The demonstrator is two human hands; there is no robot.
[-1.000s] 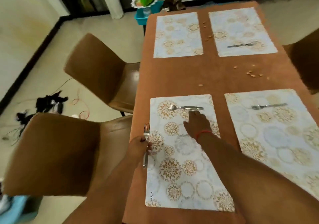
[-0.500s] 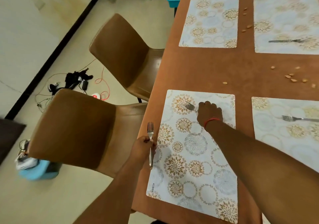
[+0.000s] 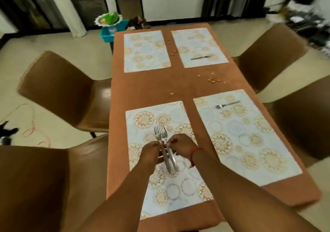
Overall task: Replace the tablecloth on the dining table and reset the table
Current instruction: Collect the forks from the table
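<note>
Head view: both hands meet over the near-left placemat (image 3: pixel 180 187), each pinching a fork. Left hand (image 3: pixel 150 153) grip is curled round the handle of the left fork (image 3: pixel 158 137); right hand (image 3: pixel 180 145) grip pinches the right fork (image 3: pixel 163 130) at its neck, red thread band (image 3: pixel 193 154) on that wrist. The two forks sit side by side, touching or nearly so, tines pointing away from the grips, handles running back under the fingers toward the person. The brown tablecloth (image 3: pixel 148 88) covers the bench below the grips. To the right of the grips lies the near-right placemat (image 3: pixel 250 142) with a fork (image 3: pixel 226 104) near its far edge. Well beyond the grips are two far placemats (image 3: pixel 146 51), the right one carrying a fork (image 3: pixel 200 57). Crumbs (image 3: pixel 212 79) are scattered on the cloth between the mats. Brown chairs (image 3: pixel 59 92) stand either side of the bench; a blue bin (image 3: pixel 114 29) sits past the far end.
</note>
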